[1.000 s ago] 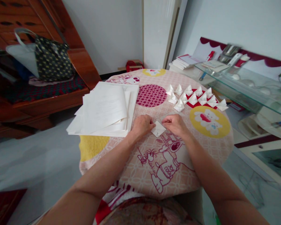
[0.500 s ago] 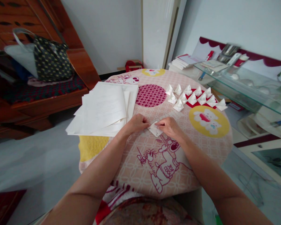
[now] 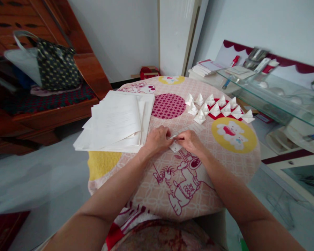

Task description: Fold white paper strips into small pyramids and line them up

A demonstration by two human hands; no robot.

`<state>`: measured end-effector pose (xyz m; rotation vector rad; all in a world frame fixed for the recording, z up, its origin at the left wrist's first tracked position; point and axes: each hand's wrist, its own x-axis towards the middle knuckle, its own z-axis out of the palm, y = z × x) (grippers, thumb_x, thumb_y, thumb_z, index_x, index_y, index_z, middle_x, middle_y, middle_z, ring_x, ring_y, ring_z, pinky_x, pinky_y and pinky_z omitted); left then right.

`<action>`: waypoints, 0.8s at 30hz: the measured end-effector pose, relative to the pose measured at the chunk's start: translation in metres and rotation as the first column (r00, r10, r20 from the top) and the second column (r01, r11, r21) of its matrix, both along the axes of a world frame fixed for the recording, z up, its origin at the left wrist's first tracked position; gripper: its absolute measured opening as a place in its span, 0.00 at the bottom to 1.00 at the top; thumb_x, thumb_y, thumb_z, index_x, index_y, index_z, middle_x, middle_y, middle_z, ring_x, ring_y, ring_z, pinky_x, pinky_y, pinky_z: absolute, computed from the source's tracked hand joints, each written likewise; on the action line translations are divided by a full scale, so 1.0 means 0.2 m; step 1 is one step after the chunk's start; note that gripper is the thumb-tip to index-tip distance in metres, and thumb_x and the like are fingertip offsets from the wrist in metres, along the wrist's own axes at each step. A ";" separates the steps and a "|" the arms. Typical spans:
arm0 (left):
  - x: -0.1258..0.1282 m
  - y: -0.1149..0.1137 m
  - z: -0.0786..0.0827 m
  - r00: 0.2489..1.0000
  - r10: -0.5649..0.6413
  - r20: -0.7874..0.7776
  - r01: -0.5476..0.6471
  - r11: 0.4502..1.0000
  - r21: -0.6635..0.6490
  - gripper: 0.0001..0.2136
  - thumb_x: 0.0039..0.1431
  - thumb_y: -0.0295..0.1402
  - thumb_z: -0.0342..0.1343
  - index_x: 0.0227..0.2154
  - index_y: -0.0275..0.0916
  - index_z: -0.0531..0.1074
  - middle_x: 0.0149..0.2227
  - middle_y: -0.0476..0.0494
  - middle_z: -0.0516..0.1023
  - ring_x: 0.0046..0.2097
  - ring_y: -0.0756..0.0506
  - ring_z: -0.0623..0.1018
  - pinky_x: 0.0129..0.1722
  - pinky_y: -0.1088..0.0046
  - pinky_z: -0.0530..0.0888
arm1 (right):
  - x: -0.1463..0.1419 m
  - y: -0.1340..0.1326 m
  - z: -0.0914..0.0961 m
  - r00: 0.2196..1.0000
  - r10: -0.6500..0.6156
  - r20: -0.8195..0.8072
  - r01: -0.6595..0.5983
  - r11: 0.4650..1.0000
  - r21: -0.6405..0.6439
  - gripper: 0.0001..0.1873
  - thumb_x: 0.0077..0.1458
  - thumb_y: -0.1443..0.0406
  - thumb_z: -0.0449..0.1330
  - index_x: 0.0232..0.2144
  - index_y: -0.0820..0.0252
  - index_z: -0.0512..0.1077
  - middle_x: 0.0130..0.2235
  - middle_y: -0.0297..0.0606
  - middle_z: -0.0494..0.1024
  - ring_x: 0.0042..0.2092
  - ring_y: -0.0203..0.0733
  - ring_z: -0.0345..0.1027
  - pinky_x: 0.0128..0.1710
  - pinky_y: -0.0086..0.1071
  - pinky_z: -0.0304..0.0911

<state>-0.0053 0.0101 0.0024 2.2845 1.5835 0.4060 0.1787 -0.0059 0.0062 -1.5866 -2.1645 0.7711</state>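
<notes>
A small folded piece of white paper (image 3: 175, 147) lies on the patterned tablecloth (image 3: 146, 184), with its near corner pointing toward me. My left hand (image 3: 159, 138) is closed, its fingertips pressed on the paper's left side. From the right, my right hand (image 3: 190, 141) pinches the paper's upper part. The two sets of fingertips almost meet and cover the paper's far edge. Beyond my right hand stand several folded white paper shapes (image 3: 200, 117) with pointed tops, set in loose rows.
A stack of white paper sheets (image 3: 115, 118) lies at the table's left. To the right stands a glass shelf (image 3: 277, 99) with papers and metal containers. A wooden bench (image 3: 86, 73) holding a dark patterned bag (image 3: 57, 64) is at the far left.
My left hand has moved right along the paper, toward my right fingertips, and covers more of it. My right hand has stayed nearly in place.
</notes>
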 end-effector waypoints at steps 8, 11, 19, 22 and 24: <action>0.02 0.02 -0.06 0.997 -0.031 -0.076 0.031 1.000 0.003 0.31 0.61 0.44 0.60 0.65 0.43 0.63 0.72 0.36 0.57 0.73 0.34 0.56 0.72 0.53 0.53 | -0.01 0.00 0.01 0.998 0.008 0.054 -0.009 1.000 0.017 0.12 0.60 0.70 0.62 0.39 0.56 0.86 0.33 0.39 0.86 0.34 0.40 0.74 0.32 0.29 0.58; 0.02 0.02 -0.04 0.993 -0.038 -0.110 0.032 0.998 -0.055 0.32 0.62 0.44 0.59 0.68 0.44 0.61 0.74 0.36 0.55 0.74 0.33 0.53 0.72 0.51 0.50 | -0.02 -0.01 0.01 0.997 0.009 0.072 -0.012 0.999 0.032 0.13 0.60 0.71 0.61 0.38 0.56 0.86 0.33 0.39 0.86 0.33 0.40 0.74 0.31 0.29 0.57; 0.01 0.03 -0.03 0.993 -0.064 -0.098 0.054 0.993 -0.110 0.37 0.58 0.40 0.61 0.70 0.45 0.59 0.75 0.36 0.51 0.75 0.32 0.51 0.73 0.49 0.49 | -0.02 0.00 0.00 0.997 0.008 0.076 -0.011 0.999 0.046 0.13 0.58 0.71 0.62 0.40 0.57 0.86 0.36 0.42 0.86 0.35 0.41 0.76 0.33 0.30 0.59; 0.00 0.05 -0.02 0.991 -0.097 -0.098 0.083 0.988 -0.133 0.37 0.58 0.37 0.61 0.70 0.44 0.59 0.75 0.36 0.51 0.75 0.32 0.51 0.73 0.50 0.49 | -0.02 0.00 -0.01 0.998 0.011 0.063 -0.015 0.998 0.064 0.11 0.58 0.72 0.64 0.39 0.58 0.86 0.35 0.42 0.86 0.35 0.42 0.76 0.34 0.31 0.59; -0.02 0.06 -0.01 0.988 -0.119 -0.096 0.104 0.983 -0.153 0.37 0.58 0.35 0.61 0.70 0.42 0.59 0.75 0.34 0.50 0.75 0.32 0.51 0.73 0.51 0.49 | -0.02 0.00 -0.01 0.998 0.013 0.057 -0.016 0.997 0.069 0.11 0.58 0.72 0.64 0.37 0.58 0.86 0.33 0.41 0.86 0.34 0.41 0.75 0.33 0.31 0.58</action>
